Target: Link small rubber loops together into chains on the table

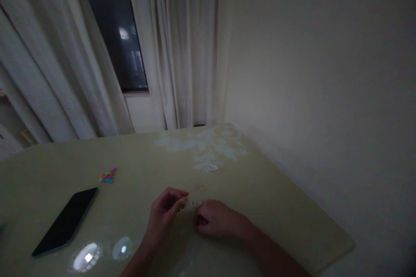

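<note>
My left hand (165, 208) is just above the table, thumb and fingers pinched on a small pale loop (183, 201). Close beside it, my right hand (218, 218) rests low over the tabletop with its fingers curled in. Whatever those fingers may hold is hidden. A tiny pale piece (194, 204) shows at the right fingertips, too small to name. Beyond the hands lie two faint ring-like pieces, one on the left (196, 186) and one on the right (203, 188). Farther back is a small whitish heap (213, 167).
A dark tablet or large phone (66, 220) lies to the left on the pale table (136, 160). Behind it sits a small cluster of bright coloured pieces (108, 176). A wall (308, 95) borders the right side; curtains (182, 52) hang at the back.
</note>
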Tool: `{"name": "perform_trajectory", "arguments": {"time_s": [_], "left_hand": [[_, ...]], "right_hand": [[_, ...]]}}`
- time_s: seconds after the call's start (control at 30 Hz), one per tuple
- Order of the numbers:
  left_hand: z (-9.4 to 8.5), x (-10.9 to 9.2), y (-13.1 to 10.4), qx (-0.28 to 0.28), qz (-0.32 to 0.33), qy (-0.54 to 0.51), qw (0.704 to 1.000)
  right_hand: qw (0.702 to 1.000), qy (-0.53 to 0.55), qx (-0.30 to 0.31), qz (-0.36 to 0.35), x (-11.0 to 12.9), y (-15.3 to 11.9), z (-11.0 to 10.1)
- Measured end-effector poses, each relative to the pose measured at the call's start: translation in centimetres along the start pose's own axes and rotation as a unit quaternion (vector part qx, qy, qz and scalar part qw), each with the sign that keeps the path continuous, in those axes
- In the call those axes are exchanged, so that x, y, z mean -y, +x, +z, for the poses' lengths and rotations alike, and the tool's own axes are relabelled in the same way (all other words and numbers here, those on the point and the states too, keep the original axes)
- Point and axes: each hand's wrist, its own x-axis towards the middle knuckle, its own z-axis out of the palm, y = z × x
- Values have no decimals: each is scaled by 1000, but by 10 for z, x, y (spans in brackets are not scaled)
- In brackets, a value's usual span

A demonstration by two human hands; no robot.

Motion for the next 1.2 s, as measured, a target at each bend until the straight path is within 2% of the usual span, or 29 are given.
{"name": "perform_trajectory", "arguments": {"time_s": [0.17,0.33,0.5,0.6,0.7,0.77,0.83,0.93,1.1,1.2], "left_hand": [[-3,2,0,-9,20,23,999],[-3,4,0,6,27,39,999],[-2,8,-2,19,36,64,997],[-2,8,-3,15,44,69,997],[-3,8,-4,26,76,107,991],[-3,10,-4,55,129,160,977],[-2,12,-5,95,208,208,951],[1,14,-8,129,304,248,911],[0,10,-9,141,341,299,880],[-1,11,-9,152,345,304,875]], "right_hand": [[1000,-22,-14,5,0,2,3],[999,-34,-15,8,1,2,0],[995,-94,-20,-5,1,1,7],[995,-91,-29,-8,1,1,9],[997,-2,-79,8,-4,2,3],[989,85,-117,16,-9,2,-5],[976,166,-141,13,-15,3,-11],[956,259,-140,-8,-21,5,-13],[935,337,-106,-21,-19,8,-3],[932,348,-101,-11,-17,9,-1]]}}
